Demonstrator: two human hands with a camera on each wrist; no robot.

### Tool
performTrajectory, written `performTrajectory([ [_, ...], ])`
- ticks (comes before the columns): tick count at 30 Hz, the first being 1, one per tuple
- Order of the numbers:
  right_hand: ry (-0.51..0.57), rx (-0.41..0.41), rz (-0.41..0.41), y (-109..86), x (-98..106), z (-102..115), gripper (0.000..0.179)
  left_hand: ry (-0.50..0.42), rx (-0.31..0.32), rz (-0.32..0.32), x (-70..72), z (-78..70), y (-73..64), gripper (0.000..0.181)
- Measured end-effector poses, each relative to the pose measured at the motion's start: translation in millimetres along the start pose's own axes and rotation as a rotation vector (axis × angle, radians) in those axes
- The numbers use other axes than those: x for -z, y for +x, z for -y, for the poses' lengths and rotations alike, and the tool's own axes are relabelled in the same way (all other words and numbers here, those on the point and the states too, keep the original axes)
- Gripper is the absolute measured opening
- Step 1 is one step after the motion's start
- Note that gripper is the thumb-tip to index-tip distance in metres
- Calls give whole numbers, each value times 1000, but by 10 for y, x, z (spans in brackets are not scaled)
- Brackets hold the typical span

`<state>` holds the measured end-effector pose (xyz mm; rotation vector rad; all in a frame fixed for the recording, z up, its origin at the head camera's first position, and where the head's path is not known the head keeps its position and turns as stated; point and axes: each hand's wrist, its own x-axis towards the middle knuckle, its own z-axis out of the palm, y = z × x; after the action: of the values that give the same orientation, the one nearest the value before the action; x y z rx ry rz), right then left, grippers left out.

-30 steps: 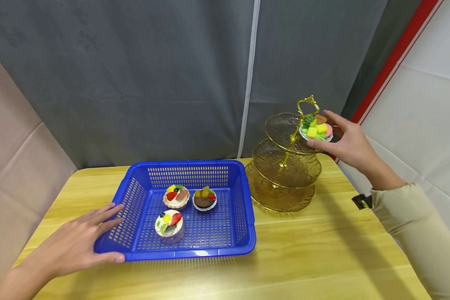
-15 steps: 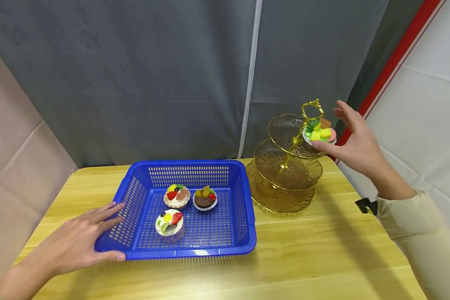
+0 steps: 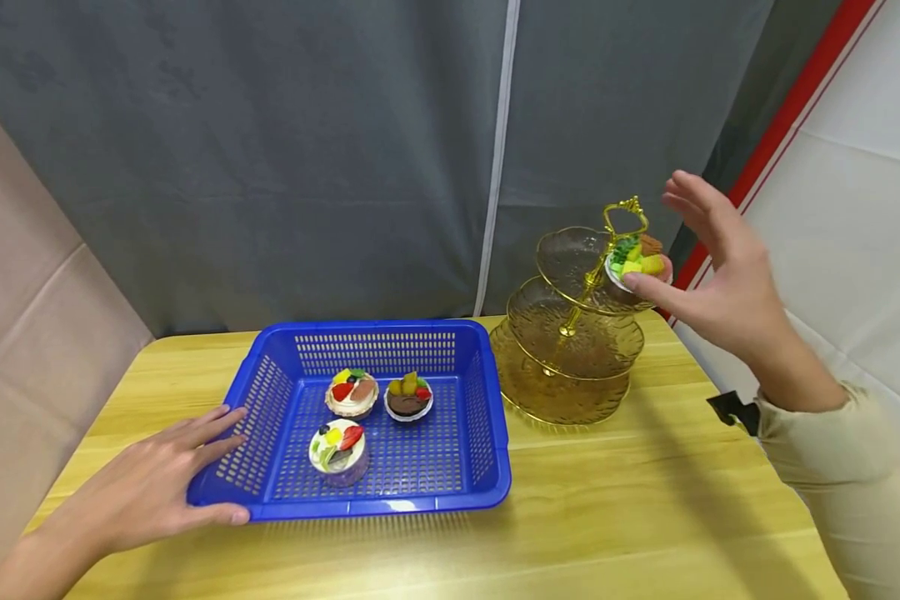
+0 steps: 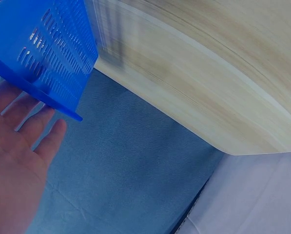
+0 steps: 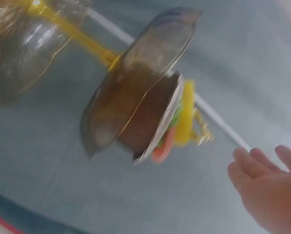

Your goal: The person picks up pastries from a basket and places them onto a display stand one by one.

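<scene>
A toy tart (image 3: 634,260) with green, yellow, pink and brown toppings sits on the top tier of a gold-rimmed three-tier stand (image 3: 585,350). My right hand (image 3: 731,292) hovers beside it with the fingers spread; in the head view the thumb overlaps its edge. The right wrist view shows that hand (image 5: 272,185) apart from the tart (image 5: 169,119). On the left, my left hand (image 3: 150,483) rests against the left rim of a blue plastic basket (image 3: 450,503), fingers extended. Fingertips (image 4: 45,114) touch the rim in the left wrist view.
In the basket lie a strawberry-topped cream tart (image 3: 352,395), a chocolate tart (image 3: 408,400) and a white cupcake (image 3: 339,454). All stands on a wooden table (image 3: 607,517). Grey cloth (image 3: 330,167) hangs behind, with a white panel (image 3: 870,208) at the right.
My right hand has let go of the tart; its fingers have spread and it has moved slightly right, leaving the tart on the top tier. The left hand and basket have stayed still.
</scene>
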<state>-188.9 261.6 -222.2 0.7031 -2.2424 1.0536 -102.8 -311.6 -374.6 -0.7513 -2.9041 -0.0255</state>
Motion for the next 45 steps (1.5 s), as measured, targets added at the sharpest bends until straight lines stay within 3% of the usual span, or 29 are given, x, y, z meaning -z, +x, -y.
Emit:
performTrajectory([
  [5, 103, 151, 56, 16, -176, 108, 104, 2, -13, -19, -10, 3, -5, 90],
  [10, 81, 188, 134, -7, -434, 162, 109, 1, -15, -24, -6, 0, -8, 90],
  [16, 77, 149, 269, -57, -799, 180, 104, 2, -23, -33, -10, 1, -14, 90],
  [26, 177, 50, 532, -125, -1342, 97, 99, 4, -18, -30, -19, 1, -23, 90],
  [39, 292, -38, 748, -166, -1905, -119, 100, 0, -5, -12, -33, 9, 1, 90],
  [45, 265, -76, 837, -172, -2095, -159, 100, -7, 12, 12, -42, 13, 11, 90],
])
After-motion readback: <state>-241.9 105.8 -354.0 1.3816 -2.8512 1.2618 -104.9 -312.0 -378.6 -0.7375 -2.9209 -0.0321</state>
